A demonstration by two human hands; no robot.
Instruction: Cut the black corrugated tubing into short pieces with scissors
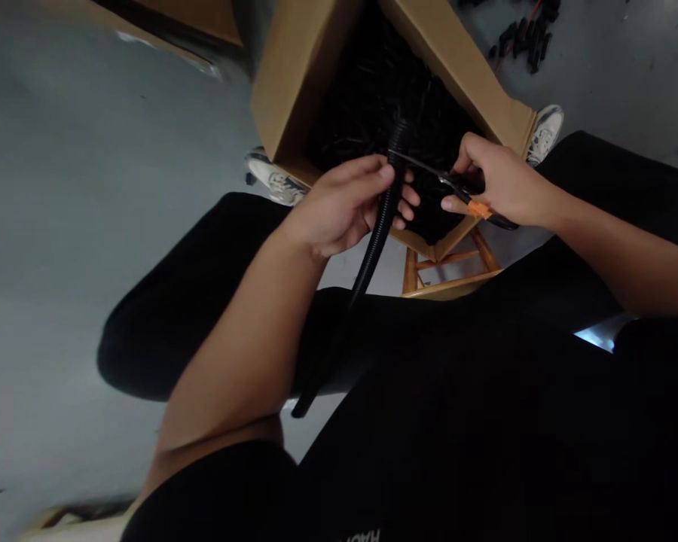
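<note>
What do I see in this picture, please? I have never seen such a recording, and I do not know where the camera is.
There is no robot here. One camera, worn on a person's head, looks down at the person's own bare hands. The left hand holds a black ribbed tube, which hangs down past the leg. The right hand holds scissors with orange wrapping on the handle; their blades meet the tube near its upper end. Below is an open cardboard box with many dark pieces inside, too dark to tell apart. It sits between two shoes. More black pieces lie on the grey floor.
</note>
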